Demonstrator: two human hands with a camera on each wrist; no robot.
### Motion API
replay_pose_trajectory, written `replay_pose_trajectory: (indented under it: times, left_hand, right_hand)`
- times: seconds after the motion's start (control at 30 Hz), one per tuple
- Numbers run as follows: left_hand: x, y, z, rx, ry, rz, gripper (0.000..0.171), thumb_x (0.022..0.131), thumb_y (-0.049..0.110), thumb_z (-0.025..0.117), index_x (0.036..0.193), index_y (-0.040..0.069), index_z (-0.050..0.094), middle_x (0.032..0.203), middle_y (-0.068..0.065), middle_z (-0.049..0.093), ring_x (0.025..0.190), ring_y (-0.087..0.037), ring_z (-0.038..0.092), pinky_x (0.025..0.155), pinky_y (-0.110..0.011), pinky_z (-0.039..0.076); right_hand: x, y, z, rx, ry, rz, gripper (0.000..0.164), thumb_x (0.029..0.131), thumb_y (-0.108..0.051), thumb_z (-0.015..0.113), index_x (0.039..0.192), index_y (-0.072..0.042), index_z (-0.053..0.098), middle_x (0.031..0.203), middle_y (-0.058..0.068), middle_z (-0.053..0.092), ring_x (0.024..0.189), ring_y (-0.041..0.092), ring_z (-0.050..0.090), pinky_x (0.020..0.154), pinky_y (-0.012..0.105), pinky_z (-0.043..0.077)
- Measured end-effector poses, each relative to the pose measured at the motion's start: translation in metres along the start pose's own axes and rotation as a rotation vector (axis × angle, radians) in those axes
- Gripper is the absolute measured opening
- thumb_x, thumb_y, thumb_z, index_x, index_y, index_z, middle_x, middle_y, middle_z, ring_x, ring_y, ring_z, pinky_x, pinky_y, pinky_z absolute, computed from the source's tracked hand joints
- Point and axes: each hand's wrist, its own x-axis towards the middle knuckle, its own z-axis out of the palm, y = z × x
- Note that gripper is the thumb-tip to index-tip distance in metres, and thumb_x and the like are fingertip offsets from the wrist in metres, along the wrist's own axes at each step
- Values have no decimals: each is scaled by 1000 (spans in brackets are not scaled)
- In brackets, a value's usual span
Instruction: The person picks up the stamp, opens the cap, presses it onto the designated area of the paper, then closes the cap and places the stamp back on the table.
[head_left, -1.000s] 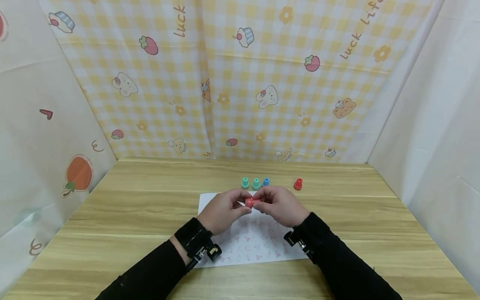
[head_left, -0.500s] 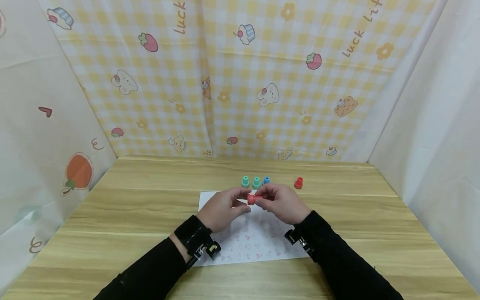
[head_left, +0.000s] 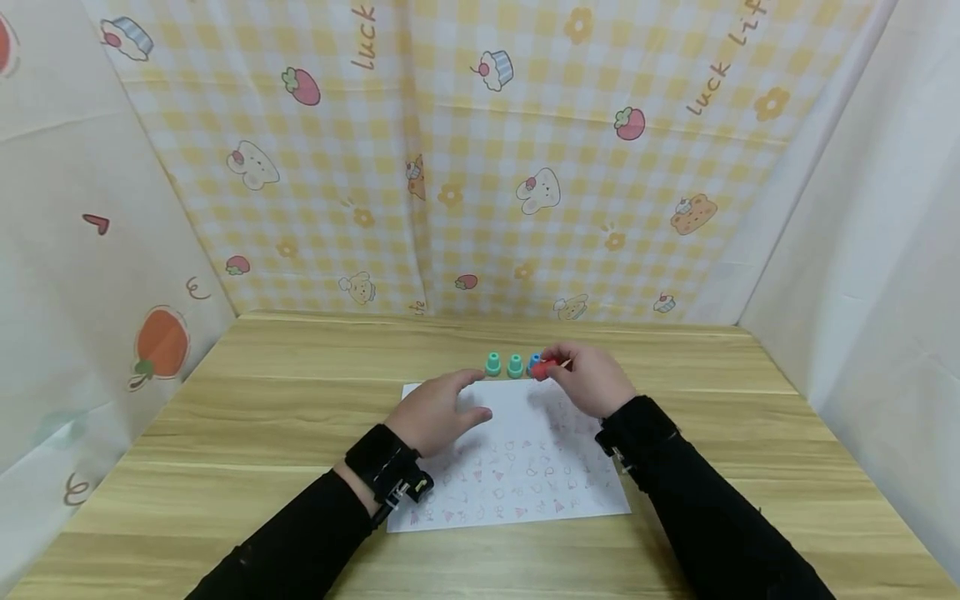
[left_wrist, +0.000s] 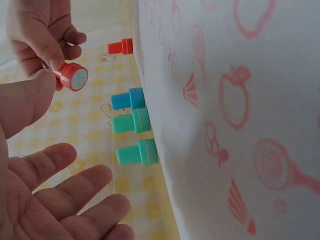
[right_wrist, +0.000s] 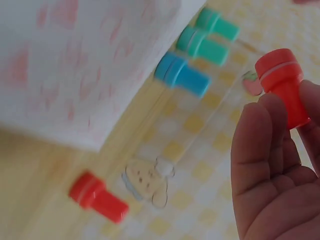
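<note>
My right hand [head_left: 592, 379] pinches a red toy stamp [right_wrist: 282, 85] by its narrow handle, up above the far edge of the printed paper. In the left wrist view the held stamp shows a pale round end with a small drawing. My left hand [head_left: 435, 414] is over the left part of the white paper [head_left: 510, 492], fingers apart and holding nothing. Beyond the paper a blue stamp [right_wrist: 182, 75] and two green stamps [head_left: 492, 364] [head_left: 515, 367] stand in a row. A second red stamp [right_wrist: 98, 196] stands apart from them; my right hand hides it in the head view.
Rows of small red prints [left_wrist: 235, 100] cover much of the paper, among them rackets and shuttlecocks. The wooden table [head_left: 300, 375] ends at a yellow checked cloth [head_left: 480, 242] at the back. White cloths [head_left: 862, 250] hang at both sides.
My right hand has drawn the red stamp away from my left hand and carried it right and farther back, towards the row of stamps. My left hand has stayed near its place, fingers spread wider.
</note>
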Motion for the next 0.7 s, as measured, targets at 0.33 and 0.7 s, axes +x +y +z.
replay_pose_trajectory:
  times: [0.33, 0.7]
  left_hand:
    - [0, 1, 0, 35, 6, -14, 62, 100, 39, 73, 154, 16, 53, 157, -7, 56, 148, -31, 50, 120, -52, 43]
    - [0, 0, 1, 38, 3, -15, 62, 100, 39, 73, 154, 16, 53, 156, -9, 56, 146, -31, 52, 119, -53, 44]
  right_hand:
    - [31, 5, -15, -192, -21, 50, 23, 105, -9, 62, 125, -1, 68, 115, 16, 73, 95, 28, 65, 85, 40, 55]
    - [53, 15, -4, -323, -59, 45, 28, 102, -4, 64, 128, 1, 69, 101, 11, 75, 97, 27, 66, 96, 45, 55]
